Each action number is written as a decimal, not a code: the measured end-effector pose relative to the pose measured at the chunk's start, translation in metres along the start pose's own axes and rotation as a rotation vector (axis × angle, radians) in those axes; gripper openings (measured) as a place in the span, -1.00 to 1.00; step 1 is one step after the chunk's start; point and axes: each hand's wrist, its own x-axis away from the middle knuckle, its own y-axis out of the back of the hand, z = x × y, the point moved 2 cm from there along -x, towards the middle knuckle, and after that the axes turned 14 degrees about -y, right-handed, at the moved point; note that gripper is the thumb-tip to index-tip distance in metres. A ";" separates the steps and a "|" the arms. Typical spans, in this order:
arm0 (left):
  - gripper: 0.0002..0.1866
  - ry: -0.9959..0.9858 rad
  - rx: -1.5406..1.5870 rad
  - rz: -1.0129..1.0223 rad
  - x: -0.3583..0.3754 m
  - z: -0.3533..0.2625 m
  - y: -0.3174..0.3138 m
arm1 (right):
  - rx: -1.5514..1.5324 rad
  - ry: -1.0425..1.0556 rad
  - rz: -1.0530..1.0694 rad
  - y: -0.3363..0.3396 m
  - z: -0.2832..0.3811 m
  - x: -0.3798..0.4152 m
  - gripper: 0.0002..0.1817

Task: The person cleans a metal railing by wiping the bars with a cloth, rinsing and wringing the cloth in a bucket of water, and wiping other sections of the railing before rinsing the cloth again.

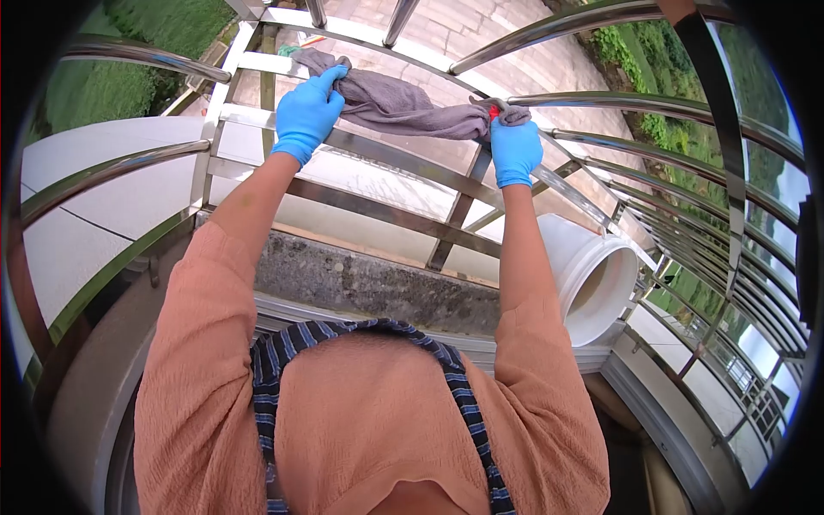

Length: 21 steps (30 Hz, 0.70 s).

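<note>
A grey cloth point(399, 105) stretches, bunched and slightly twisted, between my two blue-gloved hands in front of the metal railing. My left hand point(307, 113) is closed on one end of it, near the upper left rails. At the other end my right hand point(515, 153) grips the cloth in a fist. Something small and red point(494, 112) shows at the top of that fist; what it is I cannot make out.
Shiny metal bars point(601, 101) surround me in front and on both sides. A white bucket point(592, 279) lies tilted beside my right forearm. A weathered stone ledge point(378, 279) runs below the rails. Paving point(459, 34) and grass point(184, 34) lie beyond.
</note>
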 end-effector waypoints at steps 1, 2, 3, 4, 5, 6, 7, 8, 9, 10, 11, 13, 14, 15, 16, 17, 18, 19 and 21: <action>-0.60 0.003 -0.010 0.005 0.000 0.001 0.000 | -0.098 -0.001 -0.016 0.004 0.001 0.008 -0.43; -0.60 -0.010 -0.019 -0.007 -0.002 0.003 0.001 | -0.205 0.026 0.027 -0.002 0.003 0.006 -0.42; -0.60 -0.023 -0.024 -0.012 -0.001 0.003 0.000 | -0.305 0.047 0.073 -0.012 0.002 0.003 -0.41; -0.60 -0.035 -0.025 -0.016 0.001 0.004 -0.002 | -0.402 0.067 0.120 -0.020 0.000 0.000 -0.40; -0.61 -0.034 -0.024 -0.013 0.001 0.006 -0.004 | -0.619 0.004 0.144 -0.018 0.011 0.005 -0.47; -0.62 -0.045 -0.028 -0.033 0.003 0.005 -0.006 | -0.832 -0.176 0.285 -0.030 0.021 -0.005 -0.64; -0.63 -0.057 -0.036 -0.055 0.003 0.005 -0.006 | -1.225 -0.325 0.349 -0.029 0.037 -0.001 -0.73; -0.64 -0.071 -0.046 -0.080 0.001 0.005 -0.006 | -1.619 -0.477 0.410 -0.030 0.058 0.004 -0.80; -0.65 -0.076 -0.037 -0.081 0.001 0.005 -0.005 | -1.806 -0.461 0.456 -0.044 0.076 0.001 -0.82; -0.65 -0.068 -0.034 -0.076 0.002 0.004 -0.005 | -1.991 -0.442 0.501 -0.058 0.090 -0.003 -0.82; -0.66 -0.062 -0.032 -0.074 0.002 0.004 -0.004 | -1.865 -0.552 0.687 -0.066 0.098 -0.001 -0.81; -0.66 -0.060 -0.040 -0.094 0.001 0.003 -0.003 | -1.771 -0.611 0.765 -0.153 0.113 -0.039 -0.89; -0.65 -0.046 -0.048 -0.066 0.001 0.004 -0.001 | -1.774 -0.590 0.900 -0.135 0.135 -0.017 -0.90; -0.63 -0.035 -0.054 -0.038 -0.001 0.003 0.001 | -1.774 -0.567 1.030 -0.107 0.155 0.008 -0.90; -0.62 -0.026 -0.057 -0.002 -0.001 0.002 0.000 | -1.771 -0.550 1.154 -0.084 0.170 0.034 -0.89; -0.68 -0.089 -0.056 -0.081 -0.001 0.006 -0.006 | -1.486 -0.141 1.108 -0.078 0.183 0.047 -0.82; -0.69 -0.037 -0.081 -0.060 0.002 0.012 -0.013 | -1.125 0.259 0.894 -0.071 0.197 0.061 -0.74; -0.69 0.014 -0.111 -0.044 0.005 0.019 -0.019 | -0.899 0.533 0.634 -0.064 0.209 0.076 -0.67; -0.69 0.081 -0.177 0.011 -0.001 0.011 -0.007 | -1.150 0.259 0.881 -0.087 0.230 0.058 -0.60</action>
